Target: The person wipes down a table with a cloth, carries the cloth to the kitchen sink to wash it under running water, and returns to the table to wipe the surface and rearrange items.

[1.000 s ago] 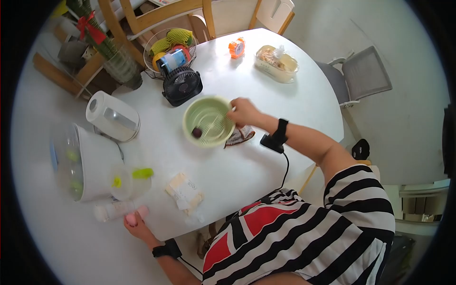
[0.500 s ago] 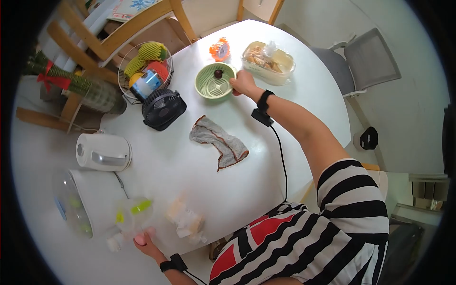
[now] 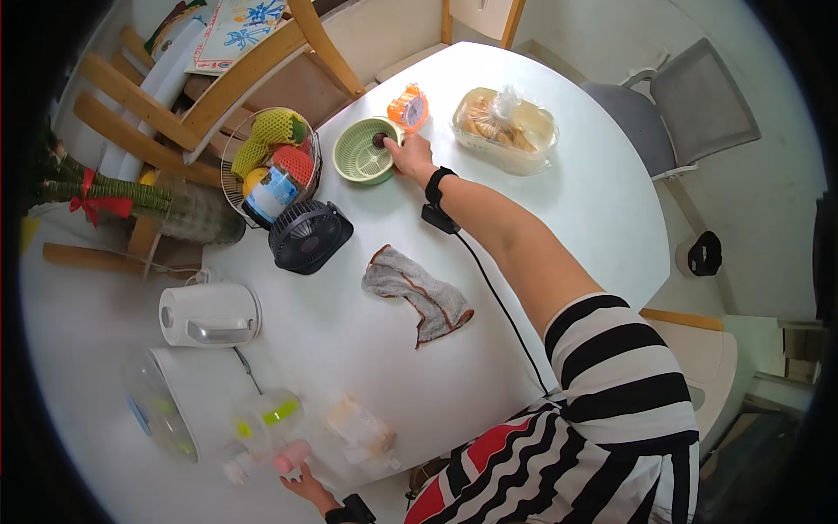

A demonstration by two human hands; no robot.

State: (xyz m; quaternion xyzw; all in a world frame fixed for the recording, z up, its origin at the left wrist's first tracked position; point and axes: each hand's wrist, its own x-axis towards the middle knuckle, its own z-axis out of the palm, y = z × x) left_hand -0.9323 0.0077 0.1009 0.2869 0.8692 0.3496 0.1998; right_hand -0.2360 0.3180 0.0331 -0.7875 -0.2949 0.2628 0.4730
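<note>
My right hand [image 3: 412, 158] grips the right rim of a light green plastic basket [image 3: 360, 171], its fingers closed around the edge. A small dark round thing [image 3: 379, 140] lies inside the basket. At the near left edge, my left hand [image 3: 305, 487] has its fingers apart and holds nothing. Just above those fingers is a pink cylindrical thing [image 3: 292, 455], beside a clear container with yellow-green marks [image 3: 269, 417]. A grey cloth with brown edging [image 3: 417, 293] lies crumpled mid-table.
Left of the basket are a black fan [image 3: 307, 234] and a wire fruit basket [image 3: 229, 179]. Orange tape [image 3: 408, 108] and a food box [image 3: 506, 131] stand at the back. A white kettle [image 3: 209, 314] and plastic-wrapped item [image 3: 360, 430] are nearer. A black cable [image 3: 502, 306] trails from my right wrist.
The green basket has shifted left and back toward the fruit basket, held in my right hand. My left hand has let go of the pink thing and drawn slightly away. The view has shifted.
</note>
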